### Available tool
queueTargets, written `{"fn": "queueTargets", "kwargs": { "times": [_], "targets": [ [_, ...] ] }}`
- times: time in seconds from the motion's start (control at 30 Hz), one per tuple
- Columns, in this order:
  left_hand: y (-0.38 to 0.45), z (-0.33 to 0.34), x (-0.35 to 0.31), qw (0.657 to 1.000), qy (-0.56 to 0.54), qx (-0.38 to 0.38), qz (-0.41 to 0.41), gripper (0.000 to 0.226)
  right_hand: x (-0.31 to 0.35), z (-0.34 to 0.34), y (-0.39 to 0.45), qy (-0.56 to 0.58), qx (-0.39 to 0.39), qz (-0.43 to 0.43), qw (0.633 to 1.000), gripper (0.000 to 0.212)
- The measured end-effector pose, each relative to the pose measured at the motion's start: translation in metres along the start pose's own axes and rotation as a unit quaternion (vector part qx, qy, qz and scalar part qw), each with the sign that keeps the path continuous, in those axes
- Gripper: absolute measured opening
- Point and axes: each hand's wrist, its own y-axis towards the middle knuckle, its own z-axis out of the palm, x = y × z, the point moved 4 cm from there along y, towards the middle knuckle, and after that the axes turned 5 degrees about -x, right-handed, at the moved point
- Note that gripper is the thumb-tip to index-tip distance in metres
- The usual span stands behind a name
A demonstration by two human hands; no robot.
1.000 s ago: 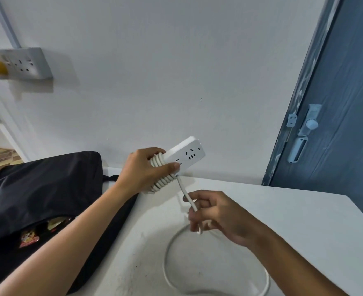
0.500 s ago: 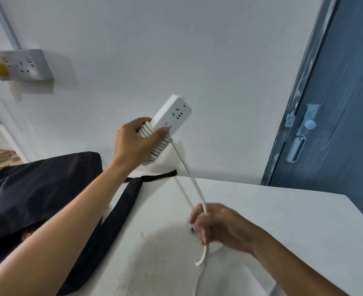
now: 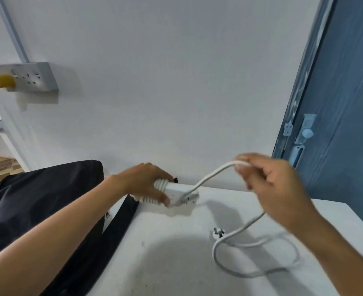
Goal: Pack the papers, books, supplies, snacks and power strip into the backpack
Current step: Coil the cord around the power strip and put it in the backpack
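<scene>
My left hand (image 3: 146, 182) grips a white power strip (image 3: 181, 196) with several turns of its cable wound round it, held low over the white table (image 3: 336, 212) near the wall. My right hand (image 3: 276, 186) pinches the loose white cable (image 3: 210, 176) and holds it raised to the right of the strip. The rest of the cable loops on the table, and its plug (image 3: 218, 233) lies there. The black backpack (image 3: 37, 199) lies at the left, partly under my left arm; its contents are hidden.
A black strap (image 3: 125, 218) of the backpack trails onto the table. A wall socket panel (image 3: 33, 76) with a yellow plug (image 3: 3, 81) sits at the upper left. A blue door (image 3: 347, 103) with a latch stands at the right.
My left hand has dropped the power strip from a raised position down to table height. My right hand has risen and moved right, lifting the cable. The plug now lies in view on the table.
</scene>
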Motion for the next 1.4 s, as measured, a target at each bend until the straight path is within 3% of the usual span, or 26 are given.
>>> {"fn": "queueTargets", "kwargs": {
  "times": [0.13, 0.27, 0.33, 0.4, 0.47, 0.53, 0.6, 0.67, 0.77, 0.93, 1.03, 1.13, 1.27, 1.4],
  "targets": [
    [-0.014, 0.015, -0.038, 0.996, -0.064, 0.019, 0.065, 0.071, -0.038, -0.014, 0.050, -0.058, -0.109, 0.023, 0.992, 0.014],
    [-0.028, 0.012, -0.069, 0.952, -0.283, -0.004, 0.118, 0.097, -0.080, 0.005, 0.068, -0.060, -0.123, 0.107, 0.985, 0.016],
    [-0.033, 0.006, -0.073, 0.918, -0.366, -0.045, 0.145, 0.103, -0.096, 0.023, 0.066, -0.075, -0.105, 0.151, 0.980, 0.014],
    [-0.034, -0.001, -0.076, 0.881, -0.436, -0.079, 0.166, 0.089, -0.108, 0.045, 0.056, -0.075, -0.040, 0.181, 0.980, 0.011],
    [-0.033, -0.004, -0.078, 0.844, -0.497, -0.112, 0.169, 0.070, -0.109, 0.068, 0.038, -0.044, 0.044, 0.211, 0.975, 0.021],
    [-0.032, -0.008, -0.075, 0.807, -0.544, -0.182, 0.145, 0.060, -0.102, 0.082, 0.026, -0.101, 0.066, 0.198, 0.973, 0.012],
    [-0.034, -0.012, -0.066, 0.777, -0.565, -0.262, 0.090, 0.055, -0.093, 0.088, 0.020, -0.160, 0.050, 0.157, 0.973, 0.042],
    [-0.034, -0.013, -0.055, 0.773, -0.555, -0.308, 0.024, 0.059, -0.087, 0.092, 0.015, -0.184, 0.064, 0.143, 0.970, 0.046],
    [-0.031, -0.010, -0.041, 0.762, -0.562, -0.320, -0.039, 0.063, -0.082, 0.091, 0.008, -0.207, 0.087, 0.133, 0.965, 0.045],
    [-0.029, 0.005, -0.025, 0.733, -0.596, -0.306, -0.116, 0.021, -0.069, 0.080, -0.001, -0.200, 0.087, 0.119, 0.969, 0.026],
    [-0.030, 0.014, -0.019, 0.750, -0.584, -0.290, -0.114, 0.021, -0.065, 0.066, -0.001, -0.087, 0.092, 0.177, 0.976, 0.018],
    [-0.027, 0.023, -0.016, 0.785, -0.551, -0.264, -0.105, 0.028, -0.049, 0.061, -0.010, 0.027, 0.162, 0.233, 0.959, 0.011],
    [-0.020, 0.031, -0.014, 0.875, -0.404, -0.240, -0.115, 0.061, -0.024, 0.060, -0.017, -0.112, 0.199, 0.082, 0.970, 0.024],
    [-0.022, 0.029, -0.031, 0.929, -0.318, -0.180, -0.064, 0.048, 0.000, 0.049, -0.004, -0.160, 0.198, -0.025, 0.967, 0.016]
  ]
}}
